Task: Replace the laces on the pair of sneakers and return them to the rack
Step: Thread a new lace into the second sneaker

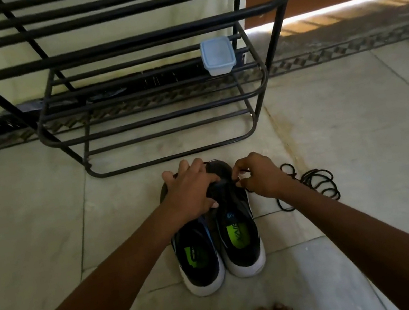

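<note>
Two dark sneakers with white soles stood side by side on the tiled floor [44,208], heels toward the person. The left hand [190,192] lay spread over the toe area, fingers draped across the left sneaker [199,258] and onto the right sneaker [238,235]. The right hand [258,175] pinched a black lace [240,180] at the right sneaker's front eyelets. The two hands were close together but not touching. A coiled black lace [316,184] lay on the floor just right of the right hand. Beyond both hands stood the black rack [153,117], holding a pale lidded container [218,56].
</note>
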A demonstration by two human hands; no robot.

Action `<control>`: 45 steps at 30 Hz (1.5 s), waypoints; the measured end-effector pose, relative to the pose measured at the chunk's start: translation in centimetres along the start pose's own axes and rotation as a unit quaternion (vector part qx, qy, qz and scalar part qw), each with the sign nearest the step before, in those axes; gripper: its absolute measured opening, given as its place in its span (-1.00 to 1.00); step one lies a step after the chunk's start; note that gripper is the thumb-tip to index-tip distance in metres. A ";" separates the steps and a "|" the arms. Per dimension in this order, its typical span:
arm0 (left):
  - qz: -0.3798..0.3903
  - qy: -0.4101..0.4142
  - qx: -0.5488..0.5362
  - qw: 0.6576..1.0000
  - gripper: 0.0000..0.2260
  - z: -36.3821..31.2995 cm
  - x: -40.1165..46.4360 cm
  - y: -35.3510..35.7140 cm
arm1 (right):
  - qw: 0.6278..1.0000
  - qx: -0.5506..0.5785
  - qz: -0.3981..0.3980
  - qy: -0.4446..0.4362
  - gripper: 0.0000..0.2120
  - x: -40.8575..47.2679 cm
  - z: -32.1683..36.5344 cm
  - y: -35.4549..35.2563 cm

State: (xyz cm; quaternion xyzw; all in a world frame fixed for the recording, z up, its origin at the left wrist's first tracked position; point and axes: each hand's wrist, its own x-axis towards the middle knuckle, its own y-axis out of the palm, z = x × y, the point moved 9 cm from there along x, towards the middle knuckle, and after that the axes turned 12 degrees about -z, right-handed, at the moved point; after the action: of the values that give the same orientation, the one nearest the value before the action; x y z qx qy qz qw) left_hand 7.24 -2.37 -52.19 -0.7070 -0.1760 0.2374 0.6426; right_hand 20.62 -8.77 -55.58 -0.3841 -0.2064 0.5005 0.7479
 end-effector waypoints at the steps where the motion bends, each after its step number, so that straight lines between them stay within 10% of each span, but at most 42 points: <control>1: -0.010 0.001 0.006 1.000 -0.41 0.0 0.0 0.1 | 1.000 -0.007 0.005 0.003 -0.87 0.0 -0.3 0.5; 45: -0.057 -0.064 -0.027 0.996 -0.34 1.4 -0.9 2.8 | 0.972 0.061 -0.228 -0.016 -0.89 -2.8 -1.8 -2.6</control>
State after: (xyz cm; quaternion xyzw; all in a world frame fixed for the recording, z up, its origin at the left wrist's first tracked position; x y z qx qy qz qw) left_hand 5.57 -2.08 -54.98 -0.6961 -0.2628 0.2400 0.6235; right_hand 22.24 -12.51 -54.52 -0.2729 -0.2694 0.3341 0.8610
